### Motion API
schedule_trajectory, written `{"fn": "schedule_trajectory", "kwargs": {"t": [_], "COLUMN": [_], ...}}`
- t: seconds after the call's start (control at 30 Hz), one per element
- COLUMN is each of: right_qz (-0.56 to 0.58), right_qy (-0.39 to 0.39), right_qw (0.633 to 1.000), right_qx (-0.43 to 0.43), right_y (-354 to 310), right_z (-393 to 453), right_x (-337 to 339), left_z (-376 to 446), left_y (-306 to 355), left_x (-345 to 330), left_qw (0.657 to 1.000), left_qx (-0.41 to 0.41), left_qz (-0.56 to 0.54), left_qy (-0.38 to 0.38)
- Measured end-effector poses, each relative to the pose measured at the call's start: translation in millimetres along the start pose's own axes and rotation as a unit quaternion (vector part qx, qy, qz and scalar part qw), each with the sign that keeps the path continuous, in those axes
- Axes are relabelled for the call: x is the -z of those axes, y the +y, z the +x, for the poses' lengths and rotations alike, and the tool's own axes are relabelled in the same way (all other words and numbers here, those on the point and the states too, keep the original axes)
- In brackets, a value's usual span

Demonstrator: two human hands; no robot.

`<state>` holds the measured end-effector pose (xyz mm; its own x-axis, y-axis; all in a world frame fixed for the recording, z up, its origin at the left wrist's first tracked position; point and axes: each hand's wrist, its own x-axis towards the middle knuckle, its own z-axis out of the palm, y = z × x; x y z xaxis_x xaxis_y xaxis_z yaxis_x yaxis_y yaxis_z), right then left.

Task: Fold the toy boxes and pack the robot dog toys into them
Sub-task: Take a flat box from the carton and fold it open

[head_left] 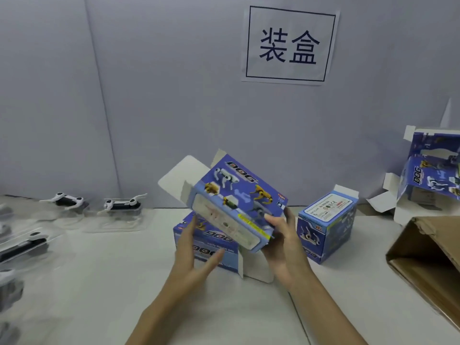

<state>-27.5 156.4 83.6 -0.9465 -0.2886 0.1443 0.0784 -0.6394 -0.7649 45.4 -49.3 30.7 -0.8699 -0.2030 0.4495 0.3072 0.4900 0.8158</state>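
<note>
A blue toy box [236, 195] printed with robot dogs is held tilted above the table, its far end flaps open and white inside. My right hand [281, 235] grips its near end, thumb on the printed face. My left hand [191, 252] is open, fingers straight, touching the box's lower left side. Under it lies another blue box [214, 250], flat on the table with a white flap sticking out. Black-and-white robot dog toys [122, 204] in clear plastic trays sit at the left.
A closed blue box [326, 227] stands upright to the right. Unfolded boxes [428, 175] pile at the far right, above an open brown carton [428, 255]. More dog toys [66, 201] line the left edge. A paper sign [290, 44] hangs on the grey wall.
</note>
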Motion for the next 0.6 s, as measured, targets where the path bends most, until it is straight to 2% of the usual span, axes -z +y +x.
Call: {"fn": "schedule_trajectory", "kwargs": {"t": [0.03,0.1,0.17,0.23,0.33,0.43,0.6], "right_qz": [-0.040,-0.157,-0.265,-0.323,-0.342,-0.343,-0.361], "right_qy": [-0.002,-0.045,-0.111,-0.141,-0.151,-0.154,-0.134], "right_qw": [0.999,0.986,0.958,0.935,0.927,0.927,0.922], "right_qx": [0.007,0.010,0.013,0.027,0.030,0.016,0.040], "right_y": [3.8,8.0,7.6,4.3,8.7,17.8,20.0], "right_z": [-1.4,-7.4,-13.1,-15.3,-18.3,-20.4,-16.8], "right_x": [-0.4,-1.7,-2.9,-7.5,-14.0,-13.4,-5.6], "left_z": [-0.6,-0.6,1.0,3.4,2.0,0.5,-2.0], "left_y": [7.8,19.2,24.6,27.1,28.0,27.4,27.9], "left_x": [0.7,1.2,5.5,13.4,21.9,22.8,20.2], "left_qw": [0.991,0.955,0.927,0.909,0.906,0.920,0.938], "left_qx": [0.017,0.046,0.042,0.030,-0.001,-0.025,-0.036], "left_qz": [-0.132,-0.281,-0.348,-0.390,-0.410,-0.383,-0.341], "left_qy": [0.020,0.087,0.134,0.147,0.102,0.075,0.042]}}
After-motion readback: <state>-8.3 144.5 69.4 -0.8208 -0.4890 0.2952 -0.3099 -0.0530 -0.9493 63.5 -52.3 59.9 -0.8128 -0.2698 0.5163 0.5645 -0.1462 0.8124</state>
